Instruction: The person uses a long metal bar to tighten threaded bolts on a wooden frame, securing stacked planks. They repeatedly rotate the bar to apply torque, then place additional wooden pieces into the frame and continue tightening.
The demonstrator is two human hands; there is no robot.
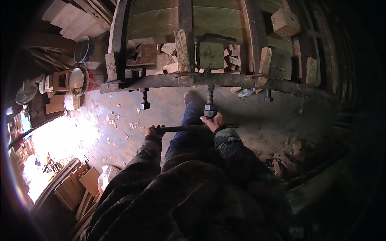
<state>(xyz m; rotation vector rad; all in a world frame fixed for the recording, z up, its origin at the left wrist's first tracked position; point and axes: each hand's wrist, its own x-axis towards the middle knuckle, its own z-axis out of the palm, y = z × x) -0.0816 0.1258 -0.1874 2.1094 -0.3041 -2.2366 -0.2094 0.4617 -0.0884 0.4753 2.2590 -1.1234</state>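
Observation:
A dark T-handled socket wrench (pixel 181 129) lies crosswise in front of my body. My left hand (pixel 154 131) is closed round the left end of its bar. Towards the bar's right end, my right hand (pixel 214 121) grips it close to the socket (pixel 209 113). The socket sits at the near end of a threaded clamp bolt (pixel 210 96), up against its head; how far it fits over the head I cannot tell. This bolt passes through a long metal crossbeam (pixel 237 79). Another bolt (pixel 144 100) sticks out of the beam to the left.
Beyond the beam, clamped boards (pixel 219 20) stand between dark metal bars, with wooden blocks (pixel 211 55) wedged there. Buckets (pixel 85 80) stand at left. Stacked wood pieces (pixel 72 186) lie lower left, and scraps (pixel 285 160) are heaped at right. Shavings dot the floor (pixel 124 116).

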